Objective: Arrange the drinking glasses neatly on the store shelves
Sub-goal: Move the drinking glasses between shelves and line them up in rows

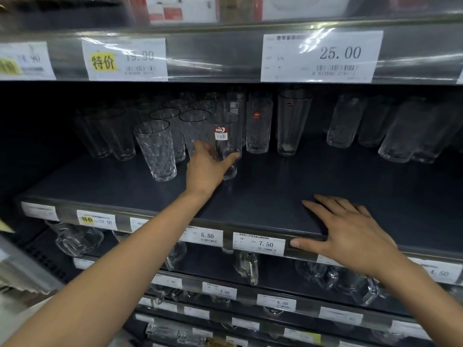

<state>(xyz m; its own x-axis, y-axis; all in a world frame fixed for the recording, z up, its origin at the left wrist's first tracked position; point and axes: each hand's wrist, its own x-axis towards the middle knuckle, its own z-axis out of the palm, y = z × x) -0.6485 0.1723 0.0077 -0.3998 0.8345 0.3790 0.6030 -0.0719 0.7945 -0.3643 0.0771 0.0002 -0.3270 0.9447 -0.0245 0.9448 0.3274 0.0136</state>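
The left hand (pixel 207 169) holds a labelled glass (pixel 228 123). The right hand (pixel 350 236), grip wide, lies flat on the shelf (pixel 270 189).

**Glasses along the dark shelf (pixel 275 191)**

Forward of the rest, a tall clear glass (pixel 226 144) with a red-and-white sticker, upright, held low in the left grip (pixel 208 169). Just left of it, a dimpled tumbler (pixel 155 151), with more dimpled tumblers (pixel 175 116) clustered behind. To the right, a tall textured glass (pixel 258 123) with a red label, then a plain tapered glass (pixel 292 123). Farther right, cloudy textured glasses (pixel 345 121).
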